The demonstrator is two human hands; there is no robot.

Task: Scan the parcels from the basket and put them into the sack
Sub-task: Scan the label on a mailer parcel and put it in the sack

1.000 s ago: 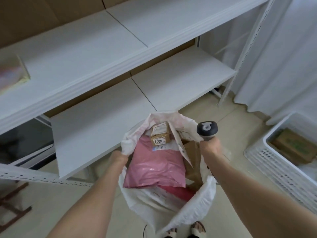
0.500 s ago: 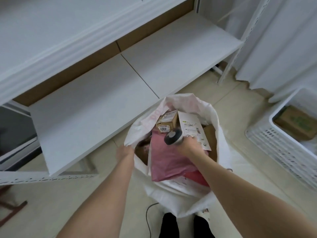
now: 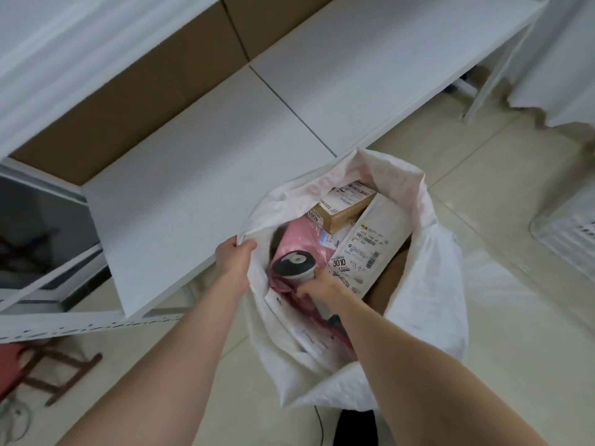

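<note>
The white basket [image 3: 566,239] is cut off by the right edge, its contents out of sight. Inside the sack [image 3: 428,284], the pink parcel [image 3: 299,243] lies half hidden behind the scanner [image 3: 294,267], and the labels' small print is unreadable.

White shelf [image 3: 206,175] with brown cardboard backing [image 3: 135,101], beige tiled floor [image 3: 515,284], white curtain [image 3: 560,59], red wooden stool [image 3: 38,375]

Soft, even daylight, faint shadows; wide-angle bending and seemingly motion blur at the edges

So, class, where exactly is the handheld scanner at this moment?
In the head view, the scanner is low centre, gripped by the right hand inside the white sack's mouth, over the pink parcel, right of the left hand.
</note>
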